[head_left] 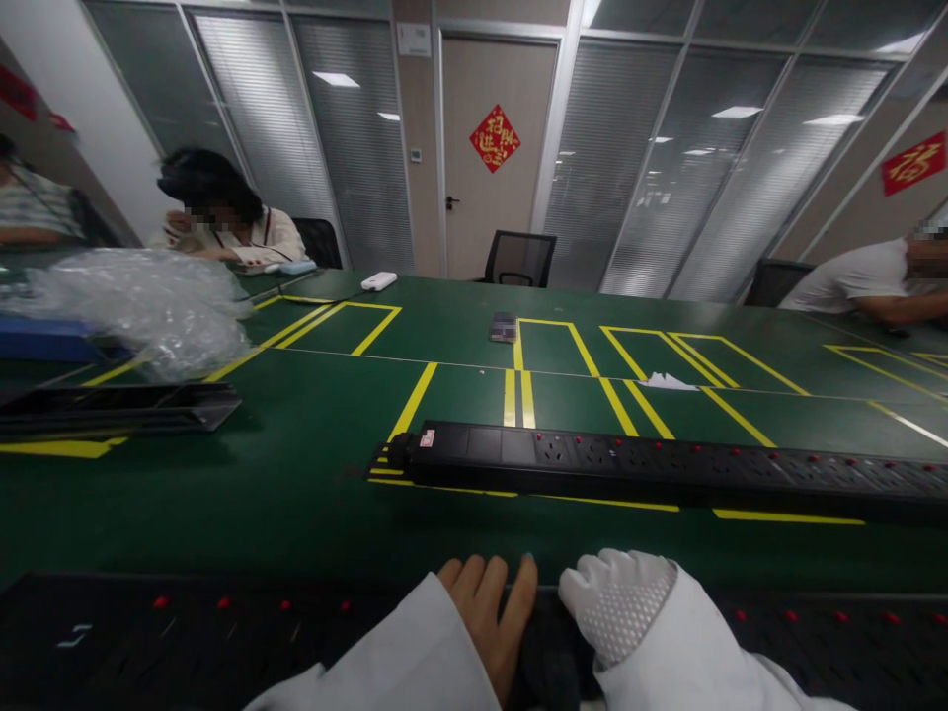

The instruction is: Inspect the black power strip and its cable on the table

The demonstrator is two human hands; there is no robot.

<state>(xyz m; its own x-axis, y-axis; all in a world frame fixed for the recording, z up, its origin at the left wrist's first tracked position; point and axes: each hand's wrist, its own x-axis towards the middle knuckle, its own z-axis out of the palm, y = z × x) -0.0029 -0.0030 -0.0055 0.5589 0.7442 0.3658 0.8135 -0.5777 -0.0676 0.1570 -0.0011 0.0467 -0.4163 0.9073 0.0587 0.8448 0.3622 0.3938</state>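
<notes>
Along the bottom of the view runs a long black power strip [222, 642] with red switches. My left hand [489, 612] is bare, in a white sleeve, with its fingers bent over the strip's far edge. Close to its right, my right hand [618, 602] wears a white glove with a dotted palm, and its fingers curl together over the same edge. Both palms are partly hidden. A second black power strip [667, 464] with sockets and red switches lies beyond my hands on the green table [296, 523].
Clear plastic wrap [148, 296], a blue object [51, 339] and a black channel-shaped piece [118, 407] lie at the left. Yellow tape marks the table. Farther back are a white device [379, 281], a small dark item [503, 327] and crumpled paper [667, 381]. Several people sit around.
</notes>
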